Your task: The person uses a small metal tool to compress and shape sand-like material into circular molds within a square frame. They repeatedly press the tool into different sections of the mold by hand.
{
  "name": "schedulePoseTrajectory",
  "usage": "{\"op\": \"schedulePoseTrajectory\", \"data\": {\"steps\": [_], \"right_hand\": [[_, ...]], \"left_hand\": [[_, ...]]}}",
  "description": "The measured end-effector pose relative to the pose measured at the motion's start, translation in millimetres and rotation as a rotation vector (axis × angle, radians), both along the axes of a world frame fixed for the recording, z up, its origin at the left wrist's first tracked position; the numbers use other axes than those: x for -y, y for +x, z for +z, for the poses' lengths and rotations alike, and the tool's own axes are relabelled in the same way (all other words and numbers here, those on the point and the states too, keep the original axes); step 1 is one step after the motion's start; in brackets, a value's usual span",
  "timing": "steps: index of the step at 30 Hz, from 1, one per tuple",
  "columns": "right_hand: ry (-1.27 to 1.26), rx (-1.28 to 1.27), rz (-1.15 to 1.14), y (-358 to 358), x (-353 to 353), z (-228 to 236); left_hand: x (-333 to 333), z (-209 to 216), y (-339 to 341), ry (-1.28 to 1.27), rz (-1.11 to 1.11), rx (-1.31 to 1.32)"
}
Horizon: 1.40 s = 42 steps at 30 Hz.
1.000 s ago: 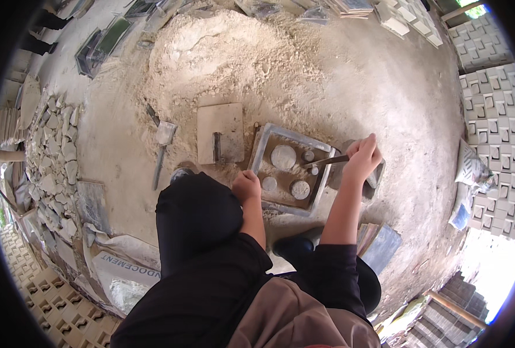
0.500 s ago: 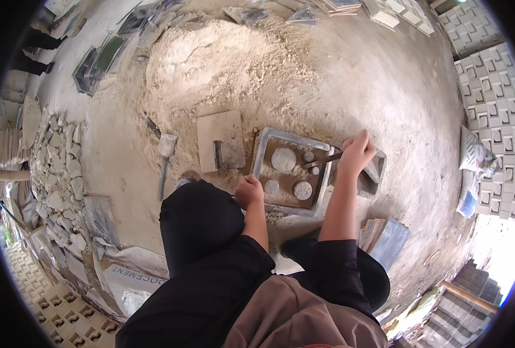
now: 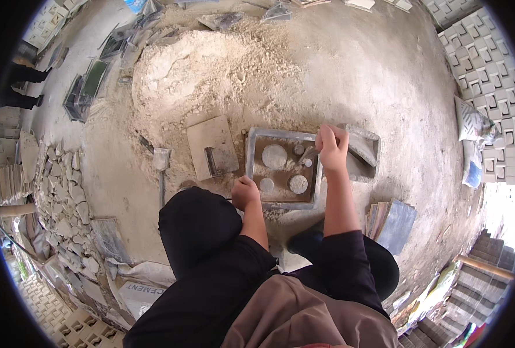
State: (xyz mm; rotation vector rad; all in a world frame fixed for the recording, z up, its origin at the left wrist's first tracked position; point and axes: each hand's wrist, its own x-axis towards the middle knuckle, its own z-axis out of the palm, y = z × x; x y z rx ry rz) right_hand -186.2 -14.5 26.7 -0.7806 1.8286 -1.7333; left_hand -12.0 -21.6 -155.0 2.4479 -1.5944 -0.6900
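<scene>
We see the left hand (image 3: 245, 192) clenched on the near rim of the mould tray (image 3: 256, 168) on the ground; right hand (image 3: 331, 146) pinches a small tool. Tray looks heavy, stiff; best held by its rim.

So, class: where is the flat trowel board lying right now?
In the head view, the trowel board lies on the sandy ground just left of the square metal mould, below the sand pile.
</scene>
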Motion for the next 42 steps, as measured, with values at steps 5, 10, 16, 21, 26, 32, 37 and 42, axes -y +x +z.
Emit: {"op": "schedulePoseTrajectory", "data": {"steps": [5,10,16,21,26,32,37,42], "right_hand": [[0.074,-0.036,0.126,9.8,-5.1,22.5],[0.072,-0.017,0.138,6.9,-2.4,9.5],[-0.039,-0.001,0.173,6.7,-27.0,-2.9],[-0.106,0.061,0.176,6.5,-25.9,14.7],[0.040,0.072,0.346,0.1,-31.4,8.2],[-0.165,0.110,-0.276,29.6,-31.2,-1.1],[-0.518,0.152,-0.323,34.2,-79.4,-14.1],[-0.614,0.144,-0.332,43.9,-84.6,17.3]], "left_hand": [[-0.1,6.0,2.4,0.040,0.016,0.010],[1.5,5.5,2.8,0.040,0.023,-0.024],[-6.6,8.5,2.5,0.049,0.031,-0.029],[-5.3,7.4,8.0,0.014,0.019,-0.013],[-4.2,4.8,4.7,-0.028,0.024,-0.042],[-3.5,13.3,4.4,0.030,0.030,-0.093],[1.1,15.6,8.9,0.141,0.006,-0.163],[0.2,16.0,8.7,0.147,-0.005,-0.185]]}}
